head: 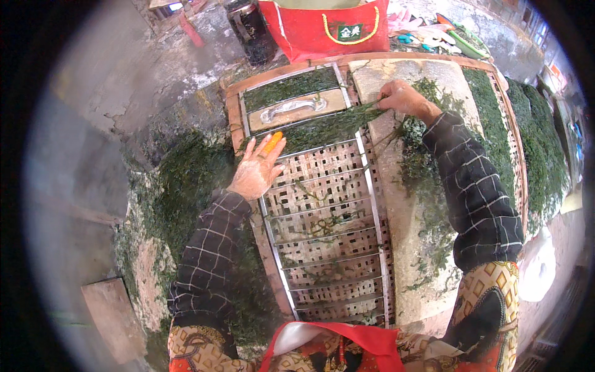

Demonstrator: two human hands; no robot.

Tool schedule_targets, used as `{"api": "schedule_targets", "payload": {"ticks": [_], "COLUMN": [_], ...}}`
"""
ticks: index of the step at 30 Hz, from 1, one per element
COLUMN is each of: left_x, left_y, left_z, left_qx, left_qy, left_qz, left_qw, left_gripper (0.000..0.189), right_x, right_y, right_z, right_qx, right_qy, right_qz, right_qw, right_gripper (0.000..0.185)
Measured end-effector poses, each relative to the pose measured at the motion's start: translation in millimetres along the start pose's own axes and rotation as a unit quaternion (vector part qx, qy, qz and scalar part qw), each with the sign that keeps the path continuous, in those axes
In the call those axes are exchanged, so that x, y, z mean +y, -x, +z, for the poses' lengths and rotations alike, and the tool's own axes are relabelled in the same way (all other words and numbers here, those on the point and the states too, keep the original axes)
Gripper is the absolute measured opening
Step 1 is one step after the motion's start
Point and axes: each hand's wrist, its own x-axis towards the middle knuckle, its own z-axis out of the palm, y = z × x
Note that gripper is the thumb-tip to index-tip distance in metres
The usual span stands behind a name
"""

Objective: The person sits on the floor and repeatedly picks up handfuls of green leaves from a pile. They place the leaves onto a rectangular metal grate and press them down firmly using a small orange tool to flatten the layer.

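A metal frame (372, 195) with crossbars like a ladder lies on a woven, wood-rimmed tray (325, 186). Dark green plant strands (320, 128) fill one of its upper compartments, and more fill the top one. Between those two layers sits a wooden block with a metal handle (293, 109). My left hand (258, 169), with an orange cover on one finger, rests palm down at the left end of the lower strip, fingers spread. At the strip's right end my right hand (402, 97) pinches some strands. The lower compartments show bare weave with stray strands.
Right of the frame lies a pale board (376, 69) with loose strands. Heaps of green strands (190, 181) lie at the left, with more (534, 139) far right. Behind stand a red bag (302, 28), a black flask (251, 32) and a pile of gloves (423, 35).
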Motion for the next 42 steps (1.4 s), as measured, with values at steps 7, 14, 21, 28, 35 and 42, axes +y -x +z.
{"api": "schedule_targets", "payload": {"ticks": [7,14,21,28,35,42], "left_x": [48.4,67.8,70.4,68.7,71.3,74.8], "left_y": [-33.8,-46.1,-50.6,-47.9,-45.0,-47.7], "left_z": [-29.9,32.9,32.3,33.9,27.9,27.4], "left_qx": [-0.057,0.093,0.083,0.087,0.068,0.073], "left_qy": [0.065,0.038,0.045,0.045,0.040,0.044], "left_qz": [-0.110,-0.051,-0.071,-0.077,-0.094,-0.087], "left_qw": [0.990,0.994,0.993,0.992,0.992,0.993], "left_gripper": [0.057,0.057,0.057,0.056,0.058,0.056], "right_x": [81.1,136.0,118.8,123.5,95.4,107.2], "right_y": [48.9,190.7,204.1,213.3,222.3,225.3], "right_z": [-88.7,-135.1,-73.1,-122.2,-64.5,-74.8], "right_qx": [0.237,0.128,0.184,0.206,0.235,0.150], "right_qy": [0.079,0.086,-0.050,-0.115,-0.128,-0.160], "right_qz": [0.015,0.236,0.187,0.266,0.171,0.229], "right_qw": [0.968,0.959,0.964,0.935,0.948,0.948], "right_gripper": [0.034,0.054,0.033,0.033,0.083,0.040]}}
